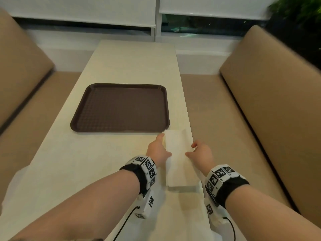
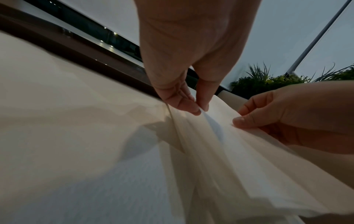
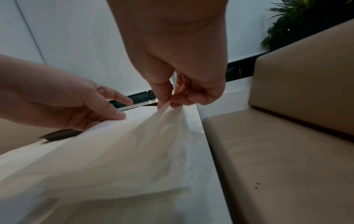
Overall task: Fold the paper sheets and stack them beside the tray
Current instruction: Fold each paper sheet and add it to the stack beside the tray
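A white paper (image 1: 178, 162) is being held by both hands near the table's (image 1: 121, 66) right edge, just off the near right corner of the brown tray (image 1: 119, 108), which is lying flat toward the middle of the table. The paper's left edge is being pinched between thumb and fingertips by the left hand (image 1: 159, 151), as is being shown in the left wrist view, where the left hand (image 2: 184, 75) is closing on a raised fold of the paper (image 2: 239, 159). The right edge is being gripped by the right hand (image 1: 201, 153); in the right wrist view, the right hand (image 3: 180, 68) is bunching a lifted corner of the paper (image 3: 124, 151) between curled fingers and thumb. Tan benches (image 1: 260, 101) are flanking the table on both sides, and a plant (image 1: 298, 13) is standing at the far right.
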A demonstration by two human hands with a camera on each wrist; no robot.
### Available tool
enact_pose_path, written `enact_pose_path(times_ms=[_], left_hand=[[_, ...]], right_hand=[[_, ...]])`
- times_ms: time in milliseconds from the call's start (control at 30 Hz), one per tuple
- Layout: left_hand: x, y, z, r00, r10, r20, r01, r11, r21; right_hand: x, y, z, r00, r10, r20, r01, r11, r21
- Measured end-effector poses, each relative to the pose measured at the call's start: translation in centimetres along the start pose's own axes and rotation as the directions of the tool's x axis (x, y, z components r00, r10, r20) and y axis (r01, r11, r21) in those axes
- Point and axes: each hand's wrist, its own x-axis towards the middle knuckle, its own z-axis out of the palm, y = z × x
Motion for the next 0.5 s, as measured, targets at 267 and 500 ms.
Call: enact_pose_path(times_ms=[267, 500], left_hand=[[0.1, -0.6, 0.5, 1.000, -0.013, -0.012, 0.013, 1.000, -0.001], [-0.6, -1.0, 0.3, 0.991, -0.109, -0.076, 0.106, 0.993, -0.046]], right_hand=[[-0.7, 0.5, 0.3, 1.000, -0.003, -0.011, 0.004, 0.994, 0.108], [-1.1, -0.5, 0.4, 0.984, 0.131, 0.117, -0.159, 0.949, 0.274]])
